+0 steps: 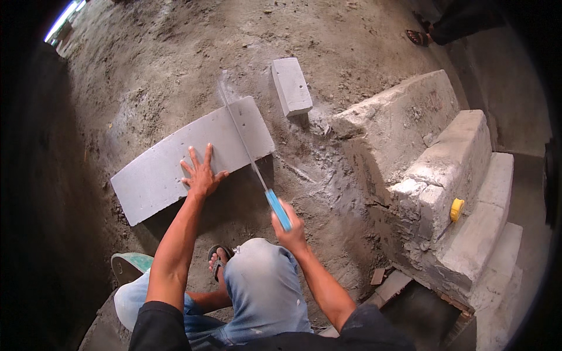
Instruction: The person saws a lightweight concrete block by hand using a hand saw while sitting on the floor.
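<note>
A long grey block (193, 158) lies across the dirt floor (146, 70) at the centre left of the frame, with a saw (249, 155) standing in a cut near its right end. The left hand (201, 175) is spread flat on the block's top, fingers splayed, apparently to pin it against the saw's pull. The right hand (290, 228), lower centre, is clenched around the saw's blue handle. A cut-off piece (291, 86) lies just above. A yellow tape measure (456, 209) rests on the stacked blocks (462, 158) at right.
</note>
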